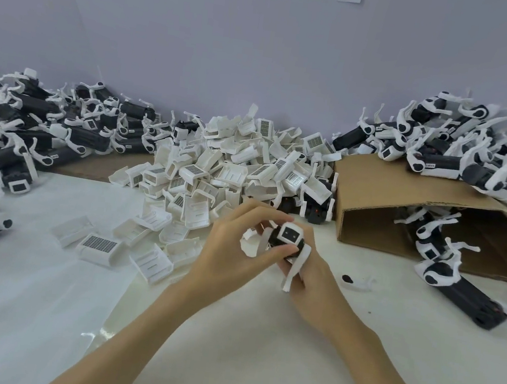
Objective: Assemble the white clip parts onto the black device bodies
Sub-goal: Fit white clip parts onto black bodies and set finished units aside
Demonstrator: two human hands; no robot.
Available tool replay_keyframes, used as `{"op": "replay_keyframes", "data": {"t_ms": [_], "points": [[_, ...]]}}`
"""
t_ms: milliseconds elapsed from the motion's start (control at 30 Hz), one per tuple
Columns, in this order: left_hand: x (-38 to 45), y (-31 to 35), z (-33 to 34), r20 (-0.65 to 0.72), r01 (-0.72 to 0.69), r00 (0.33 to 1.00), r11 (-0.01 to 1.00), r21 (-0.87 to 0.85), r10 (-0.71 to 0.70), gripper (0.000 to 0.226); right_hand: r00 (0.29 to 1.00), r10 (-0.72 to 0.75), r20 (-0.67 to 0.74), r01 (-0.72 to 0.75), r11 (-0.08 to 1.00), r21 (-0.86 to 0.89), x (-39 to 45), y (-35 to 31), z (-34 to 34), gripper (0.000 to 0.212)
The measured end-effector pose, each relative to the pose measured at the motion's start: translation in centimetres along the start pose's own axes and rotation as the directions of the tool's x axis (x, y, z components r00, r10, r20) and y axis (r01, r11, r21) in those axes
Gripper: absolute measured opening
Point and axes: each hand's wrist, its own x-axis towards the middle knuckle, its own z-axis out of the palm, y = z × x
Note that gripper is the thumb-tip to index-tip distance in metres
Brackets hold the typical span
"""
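The black device body [287,240] sits between your two hands above the white table sheet [37,308], its white-framed end face turned up toward you. White strips hang from it — one curls off to the left by your fingers, another droops down over your right palm. Your left hand [237,254] has its fingers and thumb curled round the body from the left, and your right hand [305,276] cradles it from underneath and the right, fingers wrapped on it. Whether a clip is already partly seated is hidden by your fingers.

To do this step well, I'd judge you should steady the body with the right hand, line the clip up squarely, and press evenly rather than at one corner, keeping the loose strips out of the joint.

The pile of white clip parts [233,163] lies just beyond your hands — an easy reach. Heaps of devices lie far left [29,120] and on the cardboard box [391,190] to the right.
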Motion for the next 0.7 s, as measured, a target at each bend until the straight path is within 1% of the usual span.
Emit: {"op": "replay_keyframes", "data": {"t_ms": [67,133,200,233,300,367,400,433,467,500,533,567,600,633,700], "points": [[0.0,0.2,0.1,-0.014,-0.014,1.000,1.000,0.009,0.014,0.034,1.000,-0.027,0.000,0.027,0.999,0.026,0.0,-0.3,0.4,0.061],[0.0,0.1,0.2,-0.012,-0.027,1.000,0.999,0.019,0.027,0.034,1.000,-0.028,0.002,0.028,0.999,0.030,0.0,-0.1,0.4,0.062],[0.1,0.1,0.1,0.004,-0.005,1.000,1.000,0.014,0.005,0.032,1.000,0.020,-0.014,-0.020,1.000,0.016,-0.1,0.4,0.3,0.059],[0.0,0.2,0.1,0.017,0.030,0.999,1.000,0.007,-0.030,0.031,0.997,0.062,-0.040,-0.062,0.998,-0.009,-0.1,0.5,0.2,0.057],[0.0,0.2,0.2,0.038,0.136,0.990,0.991,0.000,-0.136,0.033,0.986,0.093,-0.135,-0.111,0.985,-0.132,-0.1,0.5,0.2,0.054],[0.1,0.2,0.3,0.026,0.242,0.970,0.969,-0.051,-0.241,0.028,0.979,0.050,-0.199,-0.096,0.969,-0.226,-0.1,0.2,0.1,0.050],[0.2,0.1,0.2,0.012,0.289,0.957,0.950,-0.119,-0.289,0.022,0.976,0.040,-0.213,-0.088,0.972,-0.218,-0.1,0.1,-0.1,0.047],[0.3,0.1,0.0,-0.003,0.329,0.942,0.923,-0.202,-0.336,0.017,0.973,0.064,-0.221,-0.101,0.982,-0.161,0.0,0.0,-0.2,0.046],[0.5,0.2,-0.2,-0.016,0.363,0.924,0.888,-0.282,-0.383,0.014,0.969,0.130,-0.211,-0.145,0.988,-0.060,0.2,0.0,-0.2,0.046],[0.6,0.2,-0.4,-0.023,0.392,0.904,0.851,-0.349,-0.426,0.014,0.959,0.227,-0.168,-0.217,0.973,0.073,0.4,-0.2,-0.2,0.046],[0.6,0.1,-0.6,-0.022,0.415,0.887,0.815,-0.404,-0.462,0.017,0.943,0.318,-0.104,-0.287,0.929,0.233,0.6,-0.5,-0.2,0.044],[0.7,0.0,-0.7,-0.011,0.434,0.872,0.782,-0.448,-0.490,0.021,0.924,0.381,-0.033,-0.337,0.851,0.403,0.7,-0.6,-0.1,0.038],[0.7,-0.1,-0.8,0.008,0.455,0.857,0.750,-0.481,-0.514,0.027,0.904,0.426,0.029,-0.369,0.747,0.553,0.8,-0.6,0.0,0.033],[0.8,-0.3,-0.9,0.035,0.472,0.846,0.716,-0.514,-0.532,0.032,0.889,0.452,0.066,-0.381,0.653,0.654,0.9,-0.7,0.1,0.033],[0.8,-0.6,-1.0,0.099,0.485,0.835,0.639,-0.598,-0.541,0.041,0.874,0.475,0.101,-0.380,0.539,0.751,0.9,-0.9,-0.1,0.037]]}}
